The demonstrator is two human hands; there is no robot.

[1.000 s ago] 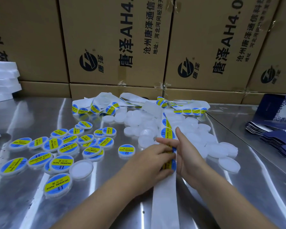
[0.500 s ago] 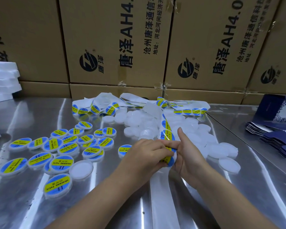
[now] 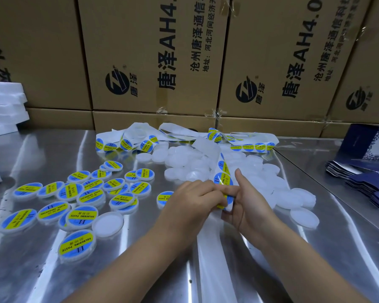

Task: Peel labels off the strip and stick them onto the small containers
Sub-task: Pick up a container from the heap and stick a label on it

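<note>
Both my hands work the label strip (image 3: 223,171) on the table (image 3: 53,270).
My left hand (image 3: 193,200) pinches a blue-yellow label (image 3: 227,199); my right hand (image 3: 247,206) grips the label strip, one finger raised. Bare containers (image 3: 289,197) lie at 2 o'clock of the hands, labelled containers (image 3: 85,193) at 9 o'clock.

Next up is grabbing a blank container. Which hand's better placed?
Right hand, probably: blank containers lie right beside it, and the left hand is busy pinching the label off the strip.

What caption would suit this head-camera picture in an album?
Left hand and right hand pinch the label strip over a steel table, labelled containers at left, blank containers beyond.
</note>
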